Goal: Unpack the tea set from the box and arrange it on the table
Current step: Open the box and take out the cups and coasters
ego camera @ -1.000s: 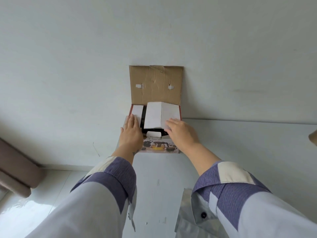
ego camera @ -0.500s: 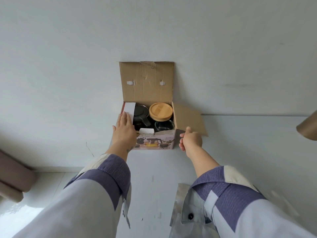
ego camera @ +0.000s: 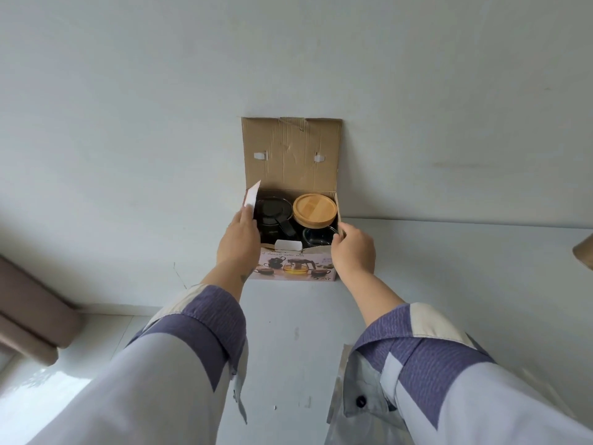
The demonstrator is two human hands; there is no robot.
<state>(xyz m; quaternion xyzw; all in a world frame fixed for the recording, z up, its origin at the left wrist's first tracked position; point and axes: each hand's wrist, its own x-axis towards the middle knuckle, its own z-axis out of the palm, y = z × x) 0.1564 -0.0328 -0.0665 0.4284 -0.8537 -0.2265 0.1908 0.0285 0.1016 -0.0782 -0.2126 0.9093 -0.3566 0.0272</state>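
Observation:
The tea set box stands on the white table against the wall, its brown lid flap upright. Inside I see a glass teapot with a round wooden lid, a dark glass piece with a black handle to its left, and a clear glass cup in front. My left hand holds the white left side flap upright. My right hand pinches the right side flap, raised against the box's right edge.
A brown cardboard corner pokes in at the right edge of the table. A brown cushioned seat stands at the lower left on a shiny white floor. The table's left edge runs just below the box.
The white inner cover that hid the contents has been folded away. My right hand swung the right flap out, then lifted it back up; my left hand raised the left flap.

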